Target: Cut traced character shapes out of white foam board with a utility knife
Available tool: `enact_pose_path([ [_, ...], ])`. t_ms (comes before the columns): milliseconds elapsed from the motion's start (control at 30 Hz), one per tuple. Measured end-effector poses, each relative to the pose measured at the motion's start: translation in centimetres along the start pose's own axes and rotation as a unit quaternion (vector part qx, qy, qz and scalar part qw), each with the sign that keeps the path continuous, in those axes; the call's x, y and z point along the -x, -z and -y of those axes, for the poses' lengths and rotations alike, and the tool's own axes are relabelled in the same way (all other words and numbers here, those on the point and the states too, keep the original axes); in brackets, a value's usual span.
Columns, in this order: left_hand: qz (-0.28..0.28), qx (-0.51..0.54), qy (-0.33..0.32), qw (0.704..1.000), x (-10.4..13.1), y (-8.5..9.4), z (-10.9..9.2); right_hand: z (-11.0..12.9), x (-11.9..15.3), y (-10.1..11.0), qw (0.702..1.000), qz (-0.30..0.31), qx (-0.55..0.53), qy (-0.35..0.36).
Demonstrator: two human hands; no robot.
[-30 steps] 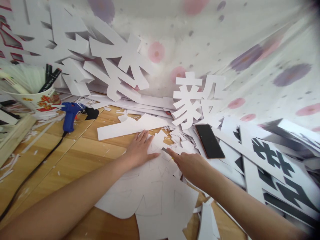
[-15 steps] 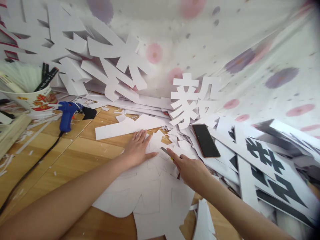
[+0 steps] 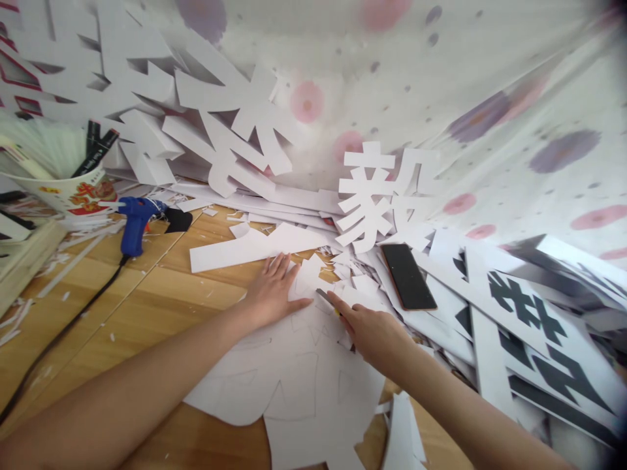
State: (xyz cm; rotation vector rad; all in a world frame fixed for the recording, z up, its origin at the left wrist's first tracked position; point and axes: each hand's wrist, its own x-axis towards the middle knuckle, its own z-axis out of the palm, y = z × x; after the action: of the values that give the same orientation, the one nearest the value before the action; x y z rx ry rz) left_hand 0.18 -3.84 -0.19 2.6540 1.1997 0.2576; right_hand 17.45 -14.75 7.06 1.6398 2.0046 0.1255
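My left hand (image 3: 274, 290) lies flat with its fingers spread on the upper left of a white sheet (image 3: 294, 391), which looks like paper or card. Pencil outlines of angular shapes cover the sheet, and parts of its edge are cut away. My right hand (image 3: 369, 333) grips a utility knife (image 3: 324, 297), whose blade points up and left, close to my left thumb. The blade's tip is at the sheet's upper part; whether it is in the material I cannot tell. Most of the knife's handle is hidden in my fingers.
A blue glue gun (image 3: 134, 225) with a black cord lies at left, beside a paper tub (image 3: 83, 196) of sticks and markers. White cut-out characters (image 3: 367, 196) lean at the back. A phone (image 3: 409, 277) and printed sheets (image 3: 533, 313) lie right, among paper scraps.
The whole view has shifted slightly, so things appear a little farther right. Both hands keep nearly the same place on the sheet, and the knife is still in my right hand.
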Motion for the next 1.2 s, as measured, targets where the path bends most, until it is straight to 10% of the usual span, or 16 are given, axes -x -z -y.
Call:
enact_pose_path([
  [500, 0.025, 0.010, 0.007, 1.000, 0.0, 0.3, -0.1, -0.4, -0.6, 4.9, 0.991, 0.083, 0.058, 0.087],
  [1200, 0.020, 0.016, 0.003, 1.000, 0.0, 0.2, 0.0, -0.8, -0.4, 3.3, 0.994, 0.052, 0.054, 0.084],
])
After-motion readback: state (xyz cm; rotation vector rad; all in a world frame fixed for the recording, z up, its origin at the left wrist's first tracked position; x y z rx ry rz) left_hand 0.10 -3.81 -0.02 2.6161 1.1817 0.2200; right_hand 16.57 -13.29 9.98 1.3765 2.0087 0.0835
